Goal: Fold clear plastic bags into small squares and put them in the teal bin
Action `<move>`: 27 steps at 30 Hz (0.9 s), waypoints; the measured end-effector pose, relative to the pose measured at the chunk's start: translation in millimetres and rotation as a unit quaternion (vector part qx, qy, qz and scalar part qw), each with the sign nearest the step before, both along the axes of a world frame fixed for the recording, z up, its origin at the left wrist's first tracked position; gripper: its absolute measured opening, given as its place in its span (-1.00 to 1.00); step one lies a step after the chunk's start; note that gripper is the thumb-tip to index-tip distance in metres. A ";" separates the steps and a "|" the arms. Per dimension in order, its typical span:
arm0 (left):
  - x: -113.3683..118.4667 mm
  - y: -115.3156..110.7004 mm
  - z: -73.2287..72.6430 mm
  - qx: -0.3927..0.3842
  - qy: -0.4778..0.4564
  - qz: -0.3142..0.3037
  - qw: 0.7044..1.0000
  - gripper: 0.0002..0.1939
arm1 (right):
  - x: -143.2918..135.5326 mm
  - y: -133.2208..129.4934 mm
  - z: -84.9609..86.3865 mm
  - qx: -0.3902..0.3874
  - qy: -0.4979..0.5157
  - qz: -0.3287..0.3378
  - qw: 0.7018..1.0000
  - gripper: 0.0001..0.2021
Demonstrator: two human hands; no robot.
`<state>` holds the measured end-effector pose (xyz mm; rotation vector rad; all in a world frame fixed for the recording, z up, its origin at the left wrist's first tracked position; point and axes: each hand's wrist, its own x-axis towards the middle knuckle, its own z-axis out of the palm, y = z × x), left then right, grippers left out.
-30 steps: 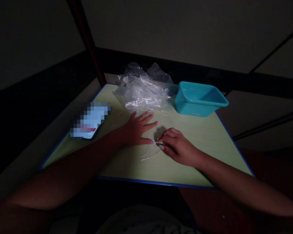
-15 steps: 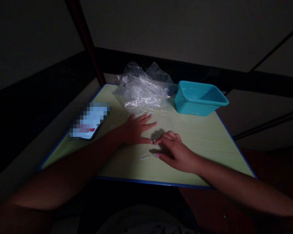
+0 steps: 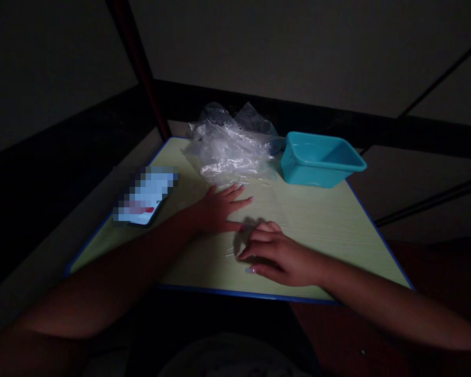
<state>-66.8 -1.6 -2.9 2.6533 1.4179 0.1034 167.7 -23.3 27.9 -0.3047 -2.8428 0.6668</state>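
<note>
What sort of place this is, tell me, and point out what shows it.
Probably a dim corner of a home, though not certain: a small blue-edged table, a lit phone and a turquoise tub suggest it.

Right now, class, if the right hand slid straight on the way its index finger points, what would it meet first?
Probably the edge of clear plastic film just past the right hand, with the left forearm farther on. Depth is unclear; the hand may be touching it.
</note>
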 end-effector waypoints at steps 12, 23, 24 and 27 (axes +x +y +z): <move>8.9 -9.2 11.4 -0.023 -0.023 0.040 0.999 -0.43 | 13.2 20.9 -3.4 0.086 -0.049 0.063 0.993 -0.65; 9.0 -6.0 18.9 -0.072 -0.348 0.004 0.935 -0.55 | 13.0 33.4 -11.4 -0.139 0.044 -0.025 0.989 -0.64; 9.6 -6.0 19.3 -0.093 -0.362 0.000 0.927 -0.61 | 13.6 34.8 -12.8 -0.158 0.048 -0.041 0.985 -0.64; 12.1 -8.7 20.1 -0.149 -0.369 0.002 0.917 -0.72 | 14.3 37.0 -16.4 -0.182 0.061 -0.071 0.979 -0.65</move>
